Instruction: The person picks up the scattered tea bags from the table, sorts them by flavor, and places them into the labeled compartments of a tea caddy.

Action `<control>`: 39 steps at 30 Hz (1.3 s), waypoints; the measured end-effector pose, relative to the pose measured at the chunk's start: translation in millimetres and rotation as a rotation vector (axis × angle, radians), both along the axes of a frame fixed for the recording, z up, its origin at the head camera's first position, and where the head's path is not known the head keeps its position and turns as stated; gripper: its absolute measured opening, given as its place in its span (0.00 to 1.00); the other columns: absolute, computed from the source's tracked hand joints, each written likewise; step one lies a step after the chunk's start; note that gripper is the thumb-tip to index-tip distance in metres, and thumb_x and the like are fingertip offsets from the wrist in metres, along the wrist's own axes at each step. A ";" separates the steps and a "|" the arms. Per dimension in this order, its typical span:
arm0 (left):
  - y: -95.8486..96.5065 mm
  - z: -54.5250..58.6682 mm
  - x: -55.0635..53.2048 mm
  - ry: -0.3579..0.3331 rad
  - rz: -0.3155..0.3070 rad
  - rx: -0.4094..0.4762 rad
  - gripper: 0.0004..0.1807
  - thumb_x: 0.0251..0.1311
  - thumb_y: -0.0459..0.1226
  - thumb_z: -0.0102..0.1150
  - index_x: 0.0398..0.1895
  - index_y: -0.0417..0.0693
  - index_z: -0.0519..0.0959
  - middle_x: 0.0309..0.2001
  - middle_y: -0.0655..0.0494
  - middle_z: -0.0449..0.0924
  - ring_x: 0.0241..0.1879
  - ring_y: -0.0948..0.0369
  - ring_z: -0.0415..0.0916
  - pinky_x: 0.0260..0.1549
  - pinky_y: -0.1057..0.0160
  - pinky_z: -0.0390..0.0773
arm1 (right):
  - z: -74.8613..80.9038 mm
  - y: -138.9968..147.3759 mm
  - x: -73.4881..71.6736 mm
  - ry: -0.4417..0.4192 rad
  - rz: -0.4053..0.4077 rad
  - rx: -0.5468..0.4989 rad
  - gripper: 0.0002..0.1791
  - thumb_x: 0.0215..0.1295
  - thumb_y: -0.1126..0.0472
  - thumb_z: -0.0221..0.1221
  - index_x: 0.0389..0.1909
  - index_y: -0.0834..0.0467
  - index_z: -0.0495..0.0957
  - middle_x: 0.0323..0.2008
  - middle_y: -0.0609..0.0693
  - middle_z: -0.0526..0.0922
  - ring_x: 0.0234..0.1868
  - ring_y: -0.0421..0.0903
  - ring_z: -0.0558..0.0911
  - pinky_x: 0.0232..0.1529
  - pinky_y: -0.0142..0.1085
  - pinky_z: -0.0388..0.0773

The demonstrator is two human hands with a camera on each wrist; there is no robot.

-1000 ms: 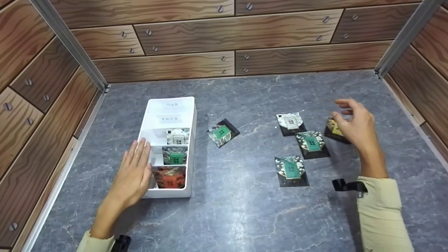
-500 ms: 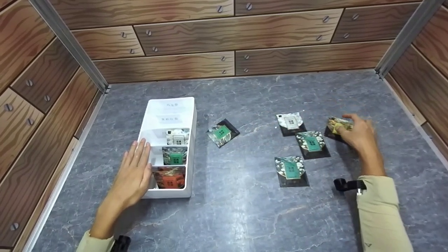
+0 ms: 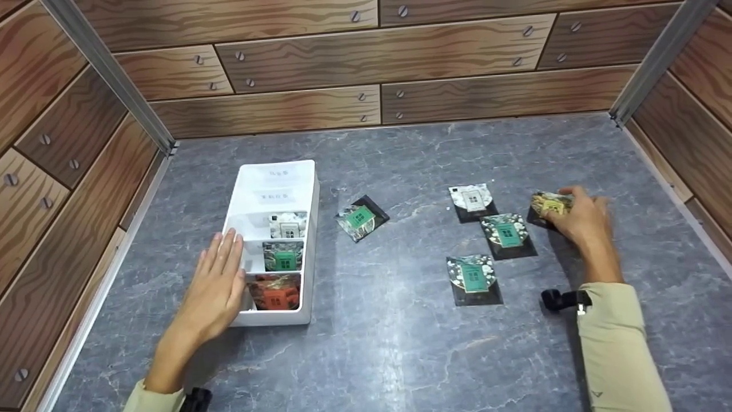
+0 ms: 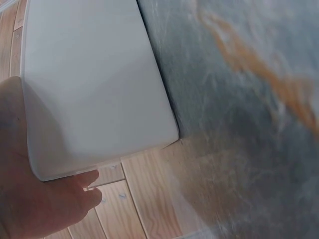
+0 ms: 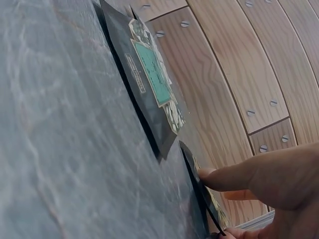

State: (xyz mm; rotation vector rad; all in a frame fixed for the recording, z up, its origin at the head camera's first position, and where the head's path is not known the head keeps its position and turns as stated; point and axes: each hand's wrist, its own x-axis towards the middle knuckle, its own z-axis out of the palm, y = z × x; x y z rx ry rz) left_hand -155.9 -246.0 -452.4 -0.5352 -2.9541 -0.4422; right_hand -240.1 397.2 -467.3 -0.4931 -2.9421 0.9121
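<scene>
My left hand (image 3: pixel 214 286), fingers straight and together, rests along the left side of a white compartment box (image 3: pixel 311 246). In the left wrist view that hand lies against the box's smooth white wall (image 4: pixel 94 89). At the right, my right hand (image 3: pixel 589 220) pinches a black tea bag packet with a yellow label (image 3: pixel 552 204) by its edges. The right wrist view has the thumb (image 5: pixel 209 173) on the packet's face and fingers at its far edge, the packet lying close over the table. Inside the box stand a white packet (image 3: pixel 287 225), a green-labelled packet (image 3: pixel 283 257) and red packets (image 3: pixel 276 293).
Two flower-print packets with green labels, one nearer (image 3: pixel 474 278) and one farther (image 3: pixel 507 234), lie left of my right hand. Behind them is a white-labelled packet (image 3: pixel 473 200). Another green-labelled packet (image 3: pixel 361 217) lies beside the box. Wood-patterned walls (image 3: pixel 297 109) enclose the grey table.
My right hand has come down from above the yellow-labelled tea bag packet and taken its edges between thumb and fingers. The left hand stays on the box; the head view shifts slightly.
</scene>
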 end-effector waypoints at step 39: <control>0.0 -1.5 0.7 0.009 -0.001 0.010 0.32 0.81 0.41 0.31 0.81 0.35 0.46 0.82 0.39 0.39 0.80 0.40 0.33 0.77 0.43 0.32 | 20.4 17.5 12.3 0.283 -0.041 -0.208 0.19 0.73 0.63 0.52 0.59 0.65 0.79 0.50 0.57 0.83 0.37 0.29 0.73 0.35 0.22 0.70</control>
